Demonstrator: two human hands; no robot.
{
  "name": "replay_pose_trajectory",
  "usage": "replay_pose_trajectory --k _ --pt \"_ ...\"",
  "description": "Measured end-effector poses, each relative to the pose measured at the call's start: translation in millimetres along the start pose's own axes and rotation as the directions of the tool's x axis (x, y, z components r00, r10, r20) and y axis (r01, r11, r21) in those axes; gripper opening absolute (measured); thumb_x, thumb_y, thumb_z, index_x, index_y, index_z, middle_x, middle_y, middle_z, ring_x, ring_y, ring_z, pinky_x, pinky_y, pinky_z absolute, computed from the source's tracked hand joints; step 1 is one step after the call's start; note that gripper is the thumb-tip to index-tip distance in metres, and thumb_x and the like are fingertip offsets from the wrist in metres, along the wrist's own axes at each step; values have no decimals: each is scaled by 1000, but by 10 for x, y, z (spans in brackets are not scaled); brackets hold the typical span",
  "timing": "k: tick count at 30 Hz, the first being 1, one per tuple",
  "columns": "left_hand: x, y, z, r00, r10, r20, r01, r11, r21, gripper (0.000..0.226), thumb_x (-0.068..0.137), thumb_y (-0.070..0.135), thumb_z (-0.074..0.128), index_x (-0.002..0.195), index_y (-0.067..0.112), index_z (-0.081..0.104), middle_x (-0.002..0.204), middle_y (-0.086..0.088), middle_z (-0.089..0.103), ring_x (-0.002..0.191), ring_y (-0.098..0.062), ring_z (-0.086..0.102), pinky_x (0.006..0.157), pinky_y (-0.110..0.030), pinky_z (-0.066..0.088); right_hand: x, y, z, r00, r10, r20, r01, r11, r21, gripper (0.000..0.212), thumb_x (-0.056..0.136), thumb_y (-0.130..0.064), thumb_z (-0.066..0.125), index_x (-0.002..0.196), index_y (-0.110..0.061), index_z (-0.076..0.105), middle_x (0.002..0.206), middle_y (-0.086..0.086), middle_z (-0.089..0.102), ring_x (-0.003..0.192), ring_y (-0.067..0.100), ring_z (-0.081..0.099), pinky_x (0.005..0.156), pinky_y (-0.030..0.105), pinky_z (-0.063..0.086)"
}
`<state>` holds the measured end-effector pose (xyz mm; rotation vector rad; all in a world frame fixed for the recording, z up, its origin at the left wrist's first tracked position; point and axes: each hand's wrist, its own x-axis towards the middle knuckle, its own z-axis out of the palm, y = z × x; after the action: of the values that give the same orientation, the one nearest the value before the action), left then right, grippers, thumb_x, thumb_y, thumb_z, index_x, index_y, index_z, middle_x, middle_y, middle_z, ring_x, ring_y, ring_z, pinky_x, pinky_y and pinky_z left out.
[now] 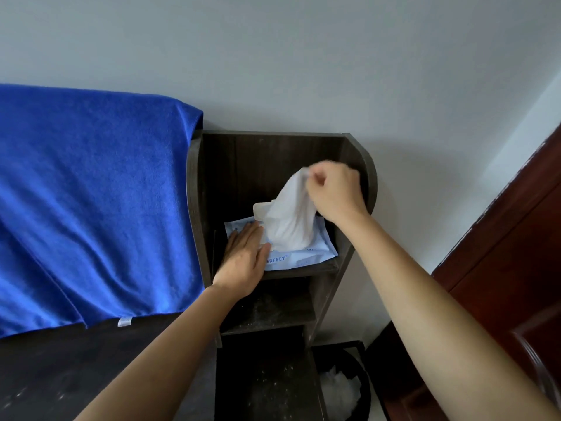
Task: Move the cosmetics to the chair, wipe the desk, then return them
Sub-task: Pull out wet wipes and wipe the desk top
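A pale blue wet-wipe pack (306, 256) lies on the top shelf of a dark wooden shelf unit (194, 208). My left hand (244, 259) lies flat on the pack's left end, fingers spread. My right hand (335, 192) is pinched on a white wipe (291, 217) that stretches up out of the pack's opening, its flap lifted. The dark desk surface (60, 366) shows at lower left. No cosmetics or chair are in view.
A large blue towel (91, 202) drapes over something at the left, down to the desk. Below the shelf unit stands a dark bin (361, 378) with white crumpled waste inside. A reddish-brown wooden door (516, 268) is at the right. Lower shelves look dusty.
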<state>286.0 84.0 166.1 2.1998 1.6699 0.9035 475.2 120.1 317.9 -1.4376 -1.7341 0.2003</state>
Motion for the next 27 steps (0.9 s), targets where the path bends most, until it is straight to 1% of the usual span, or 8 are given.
replay_pose_trajectory --k 4,8,11,14,17,20,24,27 --pt "-18 15 -48 999 -44 -24 42 995 -90 52 103 24 45 151 9 34 158 -8 33 148 -19 23 119 -24 10 -103 184 124 980 139 141 -142 990 5 19 91 -15 60 89 -14 79 85 1 76 78 10 68 58 3 42" --pt "-54 64 -89 991 -99 -88 74 965 -250 47 101 20 47 147 12 41 148 -4 44 139 -19 37 113 -24 25 -110 179 139 967 186 176 -206 973 107 23 93 -35 63 72 -30 71 72 -13 70 68 -3 62 58 12 39" --pt "-36 164 -132 974 -136 -183 61 929 -366 40 99 25 49 139 21 49 129 11 51 120 -7 48 101 -29 42 -142 151 141 972 146 186 -180 966 183 15 97 -36 61 86 -30 70 81 -17 68 78 -2 62 64 13 42" --pt "48 278 -173 961 -163 -223 65 919 -389 45 94 32 60 137 22 50 130 12 54 111 5 50 93 -19 46 -149 124 133 986 77 146 -113 960 255 12 100 -30 58 103 -24 68 92 -19 65 89 -2 61 72 12 46" --pt "179 413 -245 960 -167 -225 50 892 -448 51 89 29 68 136 25 50 129 11 58 117 -5 53 91 -26 50 -125 98 112 981 52 185 -108 945 308 14 102 -27 56 111 -24 65 102 -11 66 96 7 63 72 20 55" --pt "273 537 -304 962 -135 -239 0 872 -490 32 88 23 70 115 36 61 111 21 64 108 -3 56 85 -26 50 -97 92 96 970 55 237 -139 923 357 15 102 -26 56 114 -24 65 104 -7 68 93 11 66 62 17 56" --pt "263 482 -268 979 -110 -171 38 926 -376 12 90 26 67 94 37 65 93 14 61 92 -2 54 72 -18 41 -78 89 38 977 79 200 -154 908 390 12 102 -23 56 108 -25 67 94 -5 70 78 15 70 65 25 60" --pt "142 289 -221 988 -90 -126 65 979 -196 8 90 21 65 90 29 68 82 11 60 82 -6 53 74 -25 46 9 -15 -75 986 164 -41 -121 850 514 14 103 -26 52 101 -24 66 82 -4 68 63 8 67 62 27 57"
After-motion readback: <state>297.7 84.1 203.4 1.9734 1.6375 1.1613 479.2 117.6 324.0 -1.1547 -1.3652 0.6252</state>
